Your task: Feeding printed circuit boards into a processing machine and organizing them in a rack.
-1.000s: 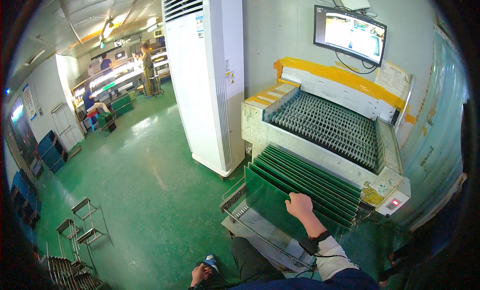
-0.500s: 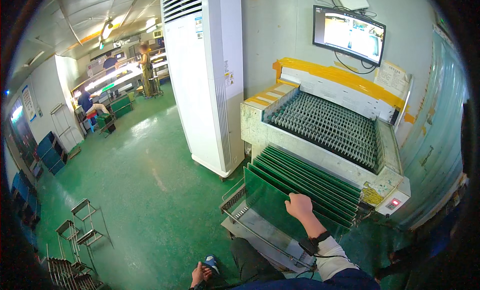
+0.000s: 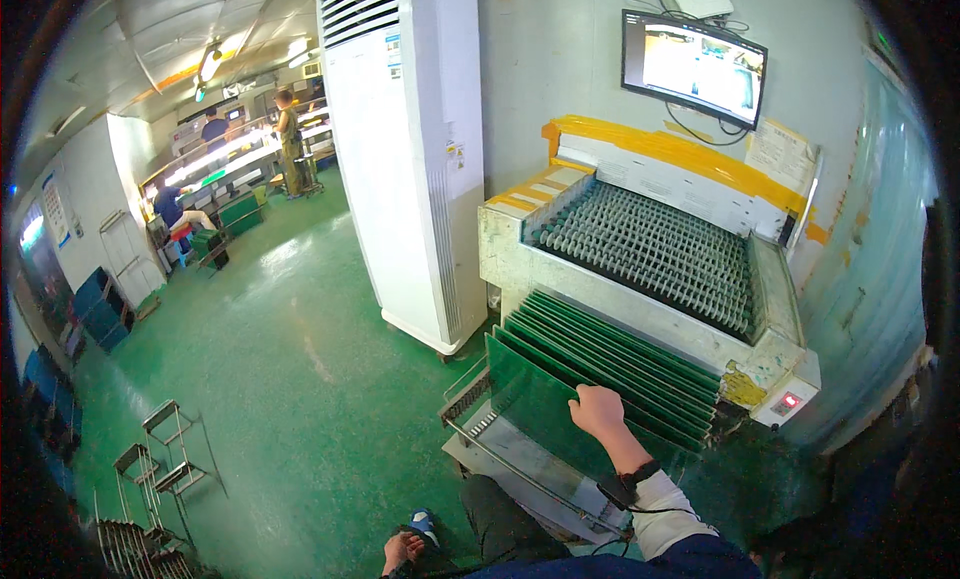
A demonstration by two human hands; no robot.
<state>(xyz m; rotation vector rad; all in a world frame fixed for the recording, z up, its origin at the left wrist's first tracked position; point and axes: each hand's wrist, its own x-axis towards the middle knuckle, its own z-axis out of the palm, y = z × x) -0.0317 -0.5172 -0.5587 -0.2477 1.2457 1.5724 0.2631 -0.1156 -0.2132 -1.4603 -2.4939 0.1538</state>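
Note:
My right hand (image 3: 598,411) rests on the top edge of the nearest green board (image 3: 535,404), fingers curled over it. Behind that board several more green boards (image 3: 620,354) stand on edge in a row, leaning against the front of a roller conveyor machine (image 3: 650,244). The boards sit in a metal wire rack (image 3: 470,404) on a low cart. My left hand (image 3: 402,551) lies low near my knee at the bottom edge, fingers loosely apart, holding nothing I can see. A dark strap circles my right wrist.
A tall white floor-standing air conditioner (image 3: 405,159) stands left of the machine. A monitor (image 3: 693,67) hangs on the wall above. The floor is green; wire racks (image 3: 165,464) stand at lower left. Other people (image 3: 288,139) work at a lit bench far back left.

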